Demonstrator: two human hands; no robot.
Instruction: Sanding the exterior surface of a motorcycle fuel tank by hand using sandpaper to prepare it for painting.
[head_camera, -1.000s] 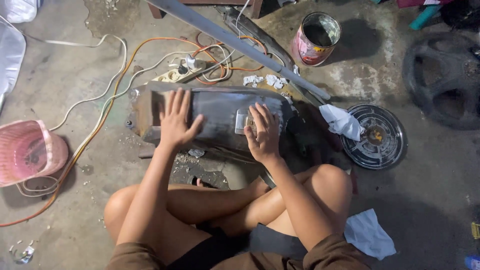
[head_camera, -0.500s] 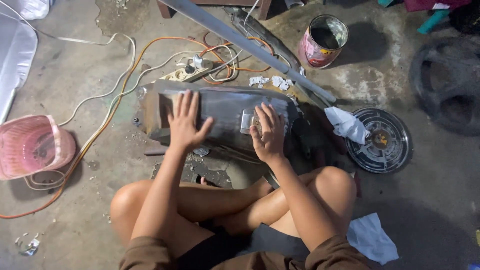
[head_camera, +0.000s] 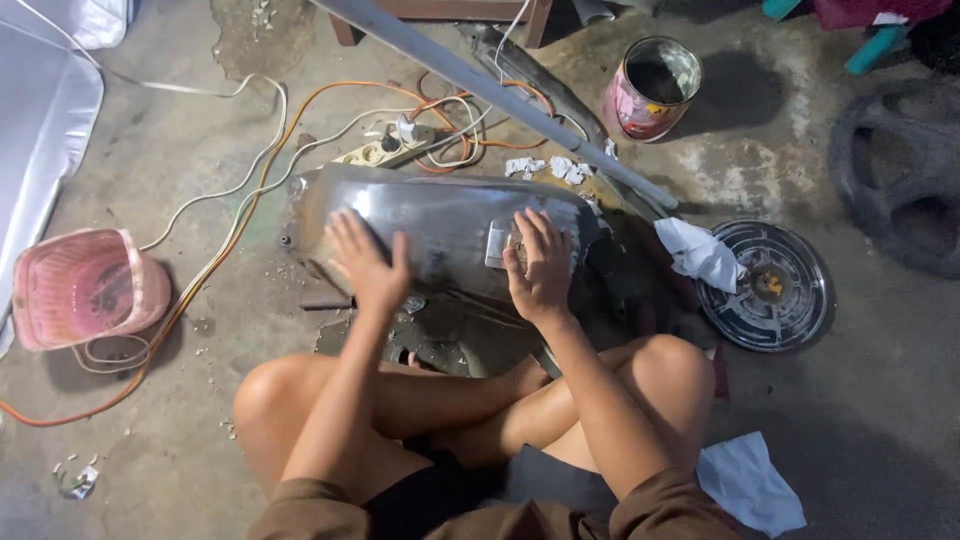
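A long bare-metal tank (head_camera: 440, 225) lies on the concrete floor in front of my crossed legs. My left hand (head_camera: 365, 262) lies flat on its left half, fingers spread, and looks blurred. My right hand (head_camera: 540, 265) presses a small grey piece of sandpaper (head_camera: 498, 243) against the tank's right half.
A pink plastic basket (head_camera: 85, 288) lies at the left. Orange and white cables and a power strip (head_camera: 390, 148) run behind the tank. A grey pipe (head_camera: 500, 95) crosses diagonally. An open paint can (head_camera: 652, 88), a round metal disc (head_camera: 770, 285), a dark wheel (head_camera: 900, 190) and white rags (head_camera: 745, 480) lie at right.
My left hand has slid down and toward me on the tank's left half. My right hand has stayed on the sandpaper. The camera has shifted slightly.
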